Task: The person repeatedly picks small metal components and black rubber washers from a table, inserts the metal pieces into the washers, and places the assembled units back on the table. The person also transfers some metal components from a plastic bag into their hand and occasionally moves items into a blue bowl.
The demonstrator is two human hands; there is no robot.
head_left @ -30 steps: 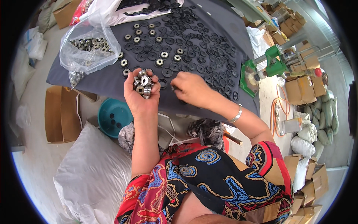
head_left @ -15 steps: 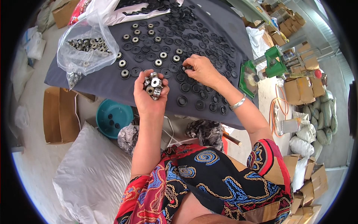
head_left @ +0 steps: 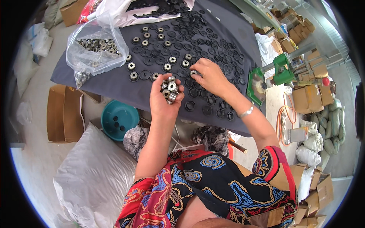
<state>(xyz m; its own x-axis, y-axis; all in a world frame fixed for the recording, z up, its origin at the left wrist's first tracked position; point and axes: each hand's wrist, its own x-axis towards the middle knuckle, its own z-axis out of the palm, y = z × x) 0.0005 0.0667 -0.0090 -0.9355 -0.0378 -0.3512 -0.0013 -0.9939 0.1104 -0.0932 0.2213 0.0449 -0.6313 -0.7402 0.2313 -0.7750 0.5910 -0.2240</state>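
My left hand (head_left: pixel 163 104) is cupped, palm up, around several small metal bearings (head_left: pixel 172 87) just over the table's near edge. To its right, my right hand (head_left: pixel 210 78) pinches one bearing (head_left: pixel 193 73) between thumb and fingertips, at a black ring among the rows. Whether it is fully seated in that ring I cannot tell. Black round plastic rings (head_left: pixel 207 110) lie spread over the dark cloth (head_left: pixel 110 85). Toward the left, several of them carry bearings, such as a seated bearing (head_left: pixel 167 67) beyond my left hand.
A clear plastic bag (head_left: pixel 97 57) of bearings sits at the table's left. Behind it, a white bag (head_left: pixel 123 17) holds black rings. A green press (head_left: pixel 281 70) stands at the right edge. Below are a teal basin (head_left: pixel 119 119) and a cardboard box (head_left: pixel 64 114).
The whole view has shifted slightly. My left hand, still full of bearings, has come a little closer to my right. A bearing now shows at my right fingertips, where only something dark showed before.
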